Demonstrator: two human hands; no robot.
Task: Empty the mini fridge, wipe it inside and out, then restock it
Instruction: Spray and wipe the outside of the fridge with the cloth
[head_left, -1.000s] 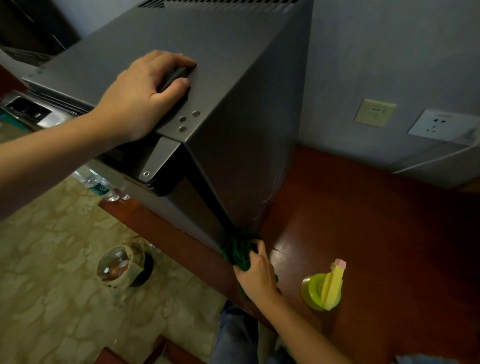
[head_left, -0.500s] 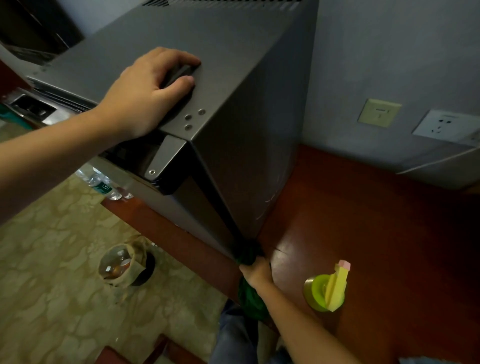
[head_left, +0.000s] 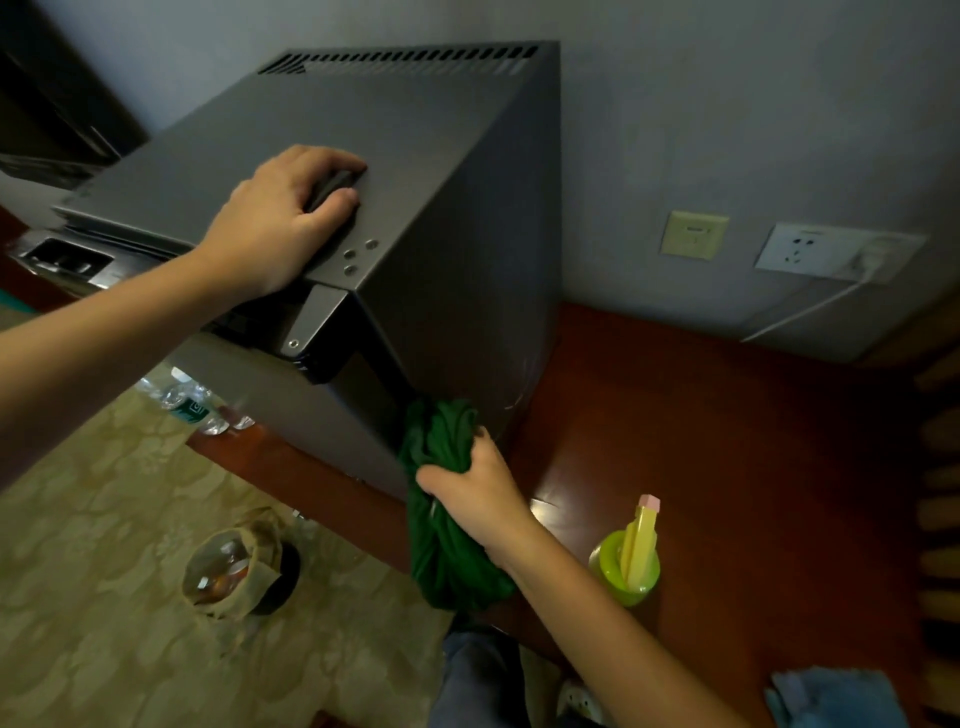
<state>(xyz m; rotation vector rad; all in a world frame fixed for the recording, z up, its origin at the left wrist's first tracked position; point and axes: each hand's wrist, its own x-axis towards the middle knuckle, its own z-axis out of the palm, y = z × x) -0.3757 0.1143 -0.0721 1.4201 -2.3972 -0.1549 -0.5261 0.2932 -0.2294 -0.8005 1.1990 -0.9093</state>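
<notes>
The grey mini fridge (head_left: 457, 291) stands on a red-brown wooden counter (head_left: 727, 441) against the wall. My left hand (head_left: 283, 218) rests on the fridge's top near the front right corner, fingers curled over a small dark object. My right hand (head_left: 475, 493) grips a bunched green cloth (head_left: 441, 519) pressed against the fridge's lower front right corner; part of the cloth hangs below the counter's edge. The fridge door looks slightly ajar at the hinge side. Water bottles (head_left: 192, 405) lie on the floor below the door.
A green spray bottle with a yellow and pink nozzle (head_left: 631, 558) stands on the counter right of my hand. A blue cloth (head_left: 836, 696) lies at the counter's near right. A lined waste bin (head_left: 239, 564) sits on the patterned floor. Wall sockets (head_left: 802, 249) with a white cable are behind.
My right hand with the green cloth has slid along the fridge's bottom corner, and more of the cloth now hangs down. The view has pulled back. My left hand has stayed on the top.
</notes>
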